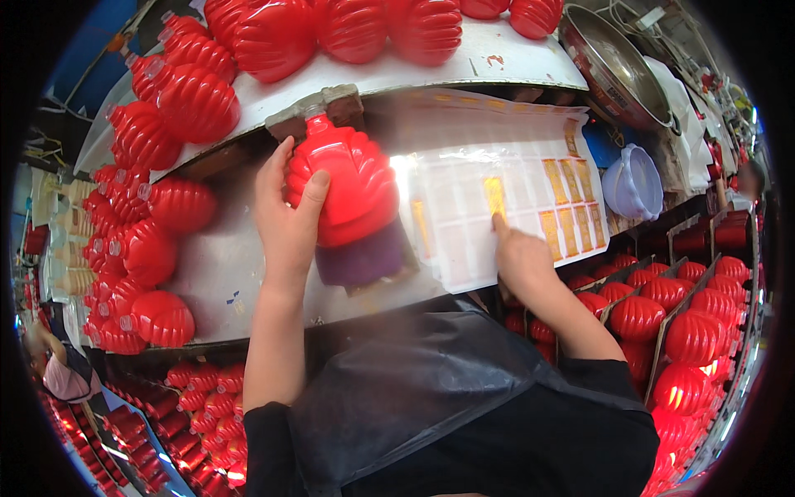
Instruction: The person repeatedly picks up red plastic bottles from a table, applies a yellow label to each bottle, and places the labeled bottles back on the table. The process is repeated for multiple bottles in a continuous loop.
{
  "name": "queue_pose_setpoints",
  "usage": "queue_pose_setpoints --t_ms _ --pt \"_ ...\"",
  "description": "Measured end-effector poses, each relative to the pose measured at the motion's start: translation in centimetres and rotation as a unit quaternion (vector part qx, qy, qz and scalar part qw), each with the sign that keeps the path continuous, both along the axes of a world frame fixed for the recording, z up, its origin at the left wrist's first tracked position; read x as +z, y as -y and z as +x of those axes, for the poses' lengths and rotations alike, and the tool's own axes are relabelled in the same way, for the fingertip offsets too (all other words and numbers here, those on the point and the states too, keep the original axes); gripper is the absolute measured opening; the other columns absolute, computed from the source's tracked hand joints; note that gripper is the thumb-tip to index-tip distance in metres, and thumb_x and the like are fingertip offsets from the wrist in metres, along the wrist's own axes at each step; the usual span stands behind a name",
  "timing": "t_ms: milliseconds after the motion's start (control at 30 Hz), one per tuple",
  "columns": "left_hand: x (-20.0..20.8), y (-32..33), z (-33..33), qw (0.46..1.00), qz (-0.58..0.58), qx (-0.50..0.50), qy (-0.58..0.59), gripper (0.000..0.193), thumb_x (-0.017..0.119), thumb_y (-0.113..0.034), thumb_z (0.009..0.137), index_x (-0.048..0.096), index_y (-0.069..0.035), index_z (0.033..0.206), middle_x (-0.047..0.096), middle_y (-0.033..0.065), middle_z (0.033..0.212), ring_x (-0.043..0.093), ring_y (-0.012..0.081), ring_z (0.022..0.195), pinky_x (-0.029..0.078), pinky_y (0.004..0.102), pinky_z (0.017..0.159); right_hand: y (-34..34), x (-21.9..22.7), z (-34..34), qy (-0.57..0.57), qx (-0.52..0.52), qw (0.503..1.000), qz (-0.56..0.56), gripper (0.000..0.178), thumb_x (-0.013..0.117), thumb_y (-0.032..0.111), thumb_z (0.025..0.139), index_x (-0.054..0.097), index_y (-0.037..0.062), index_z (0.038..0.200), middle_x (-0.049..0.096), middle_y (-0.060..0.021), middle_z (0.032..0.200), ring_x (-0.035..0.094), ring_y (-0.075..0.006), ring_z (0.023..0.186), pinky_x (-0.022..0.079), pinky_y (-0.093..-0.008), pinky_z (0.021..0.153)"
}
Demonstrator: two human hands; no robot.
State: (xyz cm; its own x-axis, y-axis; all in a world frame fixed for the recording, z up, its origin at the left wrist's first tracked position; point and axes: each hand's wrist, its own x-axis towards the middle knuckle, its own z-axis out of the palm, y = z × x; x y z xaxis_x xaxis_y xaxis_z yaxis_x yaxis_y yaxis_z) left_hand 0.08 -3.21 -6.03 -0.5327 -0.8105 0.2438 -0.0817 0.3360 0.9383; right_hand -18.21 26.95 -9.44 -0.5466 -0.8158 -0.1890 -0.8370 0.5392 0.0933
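Observation:
A glossy red ribbed plastic bottle (348, 178) lies on the bench, its neck against a notched brown block (339, 106) and its base by a purple pad (360, 258). My left hand (290, 211) is closed around the bottle's left side, thumb across its front. To the right is a white backing sheet (464, 248) with gold stickers. My right hand (522, 257) has its index finger at the lower end of one gold sticker (493, 195), the other fingers curled under. My right thumb is hidden, and whether the sticker is fully off the sheet I cannot tell.
Several red bottles (170, 319) line the bench's left side, with more red bottles (273, 41) on a white shelf (497, 62) behind. A large round pan (617, 66) and a lavender bucket (633, 182) stand at right. Crates of red bottles (638, 319) sit below.

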Motion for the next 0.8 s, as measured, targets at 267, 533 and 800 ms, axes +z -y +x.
queue_pose_setpoints --t_ms 267,533,800 --pt "-2.3 -1.7 0.4 0.991 0.097 -0.048 -0.078 0.071 0.071 -0.032 0.099 0.042 -0.002 0.157 0.049 0.0168 0.147 0.052 0.0261 0.135 0.041 0.0394 0.116 -3.1 0.2 1.8 0.087 0.071 0.974 -0.196 0.049 0.078 0.027 0.090 0.066 0.0046 0.132 0.067 -0.0134 0.139 0.075 -0.0335 0.090 0.061 -0.0402 0.072" --pt "-2.4 -1.9 1.1 0.996 0.065 -0.046 -0.048 0.078 0.073 -0.026 0.095 0.037 -0.002 0.160 0.042 0.0203 0.152 0.047 0.0314 0.141 0.037 0.0409 0.120 -5.4 -1.2 3.4 0.114 0.169 0.935 -0.289 0.020 0.076 0.014 0.092 0.079 0.0051 0.110 0.079 -0.0107 0.104 0.074 -0.0252 0.071 0.059 -0.0329 0.063" --pt "-1.3 -1.7 1.4 0.995 0.074 -0.065 -0.015 0.086 0.076 -0.020 0.092 0.030 -0.003 0.163 0.041 0.0157 0.155 0.043 0.0244 0.143 0.035 0.0397 0.121 7.5 9.0 -3.0 0.558 -0.161 0.785 -0.218 0.023 0.073 0.020 0.099 0.077 -0.0031 0.099 0.068 0.0001 0.067 0.058 -0.0063 0.049 0.043 -0.0224 0.044"
